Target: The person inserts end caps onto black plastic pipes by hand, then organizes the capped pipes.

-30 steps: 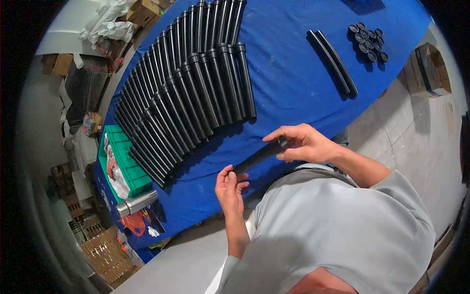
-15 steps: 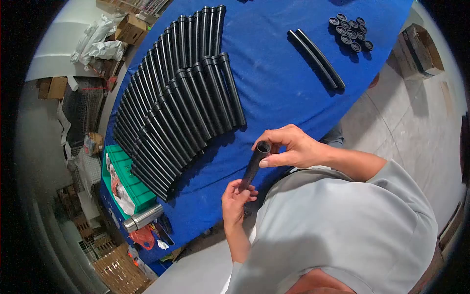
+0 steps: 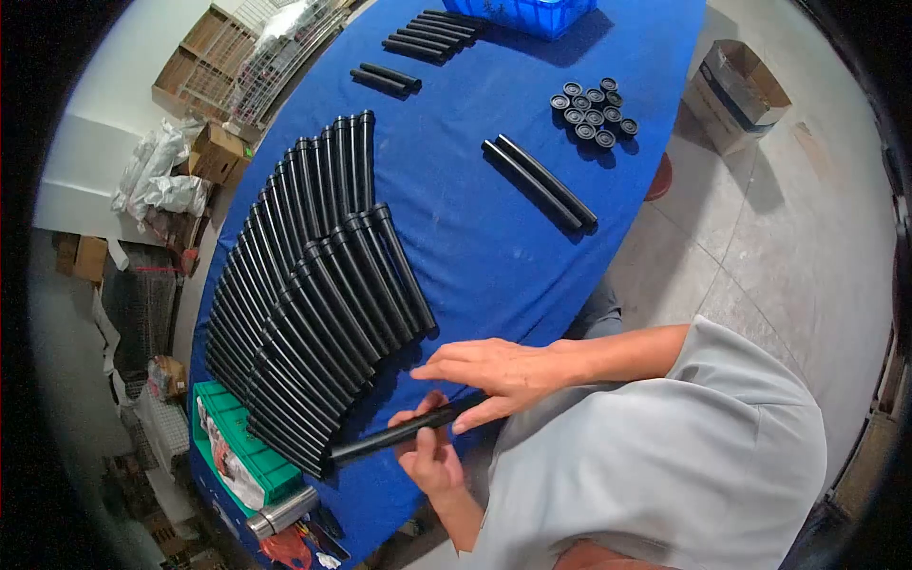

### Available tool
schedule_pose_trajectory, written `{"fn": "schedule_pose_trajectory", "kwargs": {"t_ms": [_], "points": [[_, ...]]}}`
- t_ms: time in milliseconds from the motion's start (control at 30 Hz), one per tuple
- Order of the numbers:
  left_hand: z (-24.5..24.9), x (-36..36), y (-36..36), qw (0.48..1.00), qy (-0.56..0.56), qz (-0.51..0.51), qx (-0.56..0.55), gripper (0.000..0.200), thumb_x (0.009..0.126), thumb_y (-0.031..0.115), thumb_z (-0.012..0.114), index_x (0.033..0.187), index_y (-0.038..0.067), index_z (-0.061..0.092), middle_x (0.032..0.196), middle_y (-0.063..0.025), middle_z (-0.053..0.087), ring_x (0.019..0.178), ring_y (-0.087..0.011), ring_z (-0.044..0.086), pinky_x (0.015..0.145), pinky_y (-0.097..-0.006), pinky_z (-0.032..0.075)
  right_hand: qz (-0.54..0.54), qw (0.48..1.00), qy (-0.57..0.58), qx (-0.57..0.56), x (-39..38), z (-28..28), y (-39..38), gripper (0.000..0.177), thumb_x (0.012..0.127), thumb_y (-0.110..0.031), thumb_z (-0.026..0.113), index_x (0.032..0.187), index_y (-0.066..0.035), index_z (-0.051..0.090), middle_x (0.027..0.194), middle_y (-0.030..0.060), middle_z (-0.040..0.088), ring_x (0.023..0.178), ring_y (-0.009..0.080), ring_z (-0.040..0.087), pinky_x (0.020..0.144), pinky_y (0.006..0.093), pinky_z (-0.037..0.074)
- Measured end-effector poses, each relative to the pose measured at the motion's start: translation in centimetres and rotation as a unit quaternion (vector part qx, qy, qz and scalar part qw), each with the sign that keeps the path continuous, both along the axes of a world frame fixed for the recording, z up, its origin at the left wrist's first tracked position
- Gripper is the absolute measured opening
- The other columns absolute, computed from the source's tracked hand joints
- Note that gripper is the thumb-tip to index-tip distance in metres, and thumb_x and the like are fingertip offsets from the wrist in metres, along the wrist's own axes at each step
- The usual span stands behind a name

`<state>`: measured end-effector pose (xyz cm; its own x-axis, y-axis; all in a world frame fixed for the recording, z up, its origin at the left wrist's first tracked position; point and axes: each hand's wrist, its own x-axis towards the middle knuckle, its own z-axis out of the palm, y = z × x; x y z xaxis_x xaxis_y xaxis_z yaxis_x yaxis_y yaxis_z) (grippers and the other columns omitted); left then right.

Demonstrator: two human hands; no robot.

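A black tube (image 3: 370,443) lies slantwise in my left hand (image 3: 433,458), whose fingers and thumb curl around its middle. Its far end reaches the lower edge of the laid-out tubes. Over the near end is my right hand (image 3: 503,372), fingers stretched out and thumb close to the tube; the end itself is partly hidden there. Many black tubes with wider ends lie side by side in two fanned rows, a front row (image 3: 403,271) overlapping a back row (image 3: 367,161). Two separate tubes (image 3: 532,187) rest farther right, near a cluster of round black caps (image 3: 581,103).
The blue cloth (image 3: 475,275) covers the table. A green crate (image 3: 271,465) and a metal cylinder (image 3: 283,513) sit at its left edge. A blue bin (image 3: 532,17) and several shorter tubes (image 3: 418,46) are at the far end. A cardboard box (image 3: 731,104) stands on the floor.
The tube has swung from pointing up toward me to lying nearly flat, its far end by the rows. My right hand has opened its grip and moved left. The view has shifted.
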<state>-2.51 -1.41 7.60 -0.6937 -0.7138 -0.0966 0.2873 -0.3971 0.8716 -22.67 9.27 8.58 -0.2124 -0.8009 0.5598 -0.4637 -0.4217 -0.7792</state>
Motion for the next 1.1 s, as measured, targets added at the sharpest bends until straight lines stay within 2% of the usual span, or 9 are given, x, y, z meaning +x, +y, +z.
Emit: {"fn": "schedule_pose_trajectory", "kwargs": {"t_ms": [100, 333, 467, 600, 633, 733, 867, 1000, 1100], "points": [[-0.4, 0.8, -0.2, 0.989, 0.034, 0.046, 0.135, 0.03, 0.098, 0.019, 0.066, 0.124, 0.007, 0.057, 0.126, -0.0211, 0.066, 0.116, -0.0343, 0.065, 0.101, -0.0539, 0.053, 0.088, 0.986, -0.032, 0.141, -0.1, -2.8, 1.2, 0.057, 0.092, -0.029, 0.071, 0.138, -0.002, 0.051, 0.114, 0.0173, 0.06, 0.096, 0.0327, 0.063, 0.081, 0.0407, 0.053], [-4.3, 1.7, 0.2, 0.964, -0.087, -0.041, 0.249, 0.038, 0.102, 0.034, 0.059, 0.117, -0.001, 0.06, 0.116, -0.0204, 0.07, 0.105, -0.0323, 0.071, 0.083, -0.0452, 0.062, 0.083, 0.978, -0.083, 0.174, 0.2, -3.5, 1.8, 0.032, 0.096, -0.021, 0.066, 0.121, -0.002, 0.058, 0.094, 0.0153, 0.062, 0.081, 0.0295, 0.065, 0.07, 0.0421, 0.052], [-4.9, 3.0, 0.9, 0.951, -0.278, -0.133, 0.001, 0.031, 0.105, 0.03, 0.057, 0.108, 0.0, 0.064, 0.105, -0.0194, 0.073, 0.084, -0.0247, 0.072, 0.07, -0.0336, 0.059, 0.013, 0.99, -0.028, 0.135, -0.1, -4.0, 1.9, 0.03, 0.096, -0.023, 0.066, 0.116, -0.002, 0.059, 0.091, 0.0169, 0.062, 0.076, 0.034, 0.064, 0.067, 0.0444, 0.051], [-3.1, 1.7, 0.9, 0.923, -0.262, 0.067, -0.275, 0.021, 0.09, 0.007, 0.075, 0.105, -0.001, 0.063, 0.098, -0.0129, 0.071, 0.083, -0.0178, 0.067, 0.075, -0.0318, 0.056, 0.029, 0.978, -0.067, 0.197, -0.8, -3.9, 2.1, 0.032, 0.095, -0.024, 0.068, 0.115, -0.001, 0.061, 0.084, 0.0163, 0.063, 0.069, 0.0303, 0.065, 0.063, 0.0414, 0.051], [-3.3, 1.4, -0.1, 0.865, -0.306, 0.076, -0.389, 0.035, 0.078, 0.005, 0.083, 0.106, 0.001, 0.062, 0.105, -0.0132, 0.069, 0.092, -0.0243, 0.067, 0.087, -0.0387, 0.054, 0.023, 0.979, -0.062, 0.192, -0.8, -3.9, 2.0, 0.033, 0.095, -0.025, 0.069, 0.115, 0.0, 0.061, 0.083, 0.0166, 0.064, 0.069, 0.0302, 0.065, 0.063, 0.0407, 0.052], [-1.2, -1.3, -1.3, 0.692, -0.306, 0.029, -0.653, 0.041, 0.078, 0.006, 0.08, 0.114, 0.0, 0.06, 0.102, -0.0127, 0.068, 0.094, -0.0323, 0.066, 0.092, -0.0405, 0.052, 0.007, 0.98, -0.073, 0.187, -0.7, -3.6, 1.7, 0.038, 0.093, -0.028, 0.071, 0.116, 0.001, 0.062, 0.081, 0.0157, 0.067, 0.069, 0.0279, 0.067, 0.062, 0.038, 0.053], [-5.4, 0.5, -2.5, 0.75, -0.357, -0.048, -0.555, 0.04, 0.075, 0.004, 0.08, 0.111, 0.003, 0.063, 0.107, -0.0168, 0.066, 0.094, -0.037, 0.065, 0.091, -0.0408, 0.052, 0.029, 0.964, -0.158, 0.213, -0.3, -2.8, 1.5, 0.037, 0.09, -0.021, 0.074, 0.118, 0.0, 0.064, 0.076, 0.0109, 0.066, 0.067, 0.0198, 0.065, 0.062, 0.0344, 0.051], [-2.5, 0.3, -1.8, 0.883, -0.262, -0.093, -0.378, 0.029, 0.075, -0.002, 0.075, 0.103, -0.001, 0.066, 0.107, -0.0106, 0.064, 0.094, -0.0215, 0.064, 0.083, -0.0308, 0.051, 0.116, 0.932, -0.248, 0.239, -0.9, -2.1, 1.8, 0.036, 0.088, -0.01, 0.072, 0.123, -0.004, 0.065, 0.077, 0.0052, 0.064, 0.068, 0.0107, 0.058, 0.063, 0.0302, 0.048], [-1.4, 1.8, -2.1, 0.911, -0.262, -0.211, -0.237, 0.037, 0.074, -0.003, 0.076, 0.11, -0.003, 0.069, 0.111, -0.0088, 0.062, 0.102, -0.018, 0.061, 0.087, -0.0293, 0.049, 0.148, 0.93, -0.26, 0.215, -0.5, -1.2, 1.6, 0.038, 0.087, -0.008, 0.075, 0.125, -0.003, 0.066, 0.087, 0.0056, 0.068, 0.069, 0.0113, 0.062, 0.064, 0.0296, 0.051]]}}
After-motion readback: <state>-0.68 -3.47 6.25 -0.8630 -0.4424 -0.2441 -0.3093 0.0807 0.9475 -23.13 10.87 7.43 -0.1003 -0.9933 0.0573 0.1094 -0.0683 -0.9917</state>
